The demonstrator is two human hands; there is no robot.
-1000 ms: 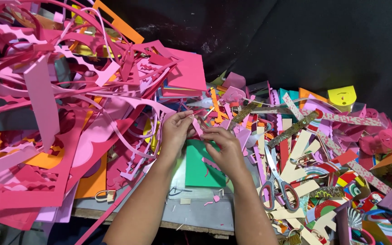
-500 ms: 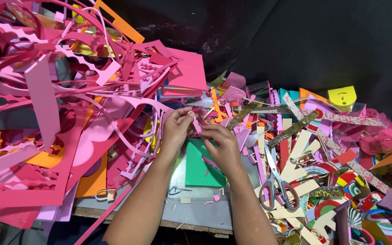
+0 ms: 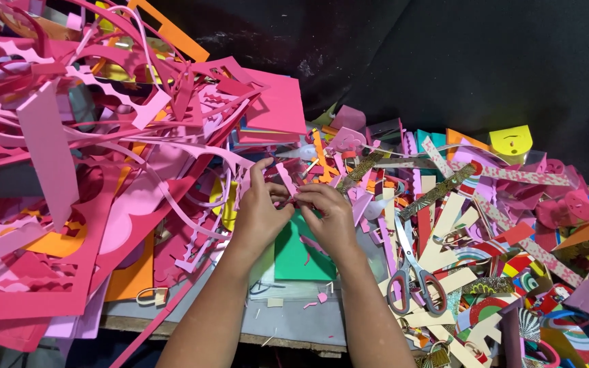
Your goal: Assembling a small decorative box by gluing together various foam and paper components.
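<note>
At the centre of the frame, a small pink scalloped paper strip is pinched between the fingertips of both hands, just above a green rectangular paper sheet that lies flat on the grey worktop. The left hand is closed on the strip with thumb and forefinger, its other fingers curled; the right hand is clenched over the strip's lower end, so that the exact contact there is hidden. The work in hand appears to be a fine fold or press of the strip, and it is judged best done with the piece kept taut, the pressure applied by the fingertips only, and the wrists held clear of the loose scraps. A large heap of pink and red cut paper offcuts is piled across the left half of the frame, touching the left forearm. Grey-handled metal scissors are seen lying at the lower right of centre, just beside the right forearm, among cream paper strips and glittery gold patterned bands. A yellow tag-shaped card with small dark marks is propped at the upper right against the black cloth backdrop. No package or sign can be made out elsewhere.
</note>
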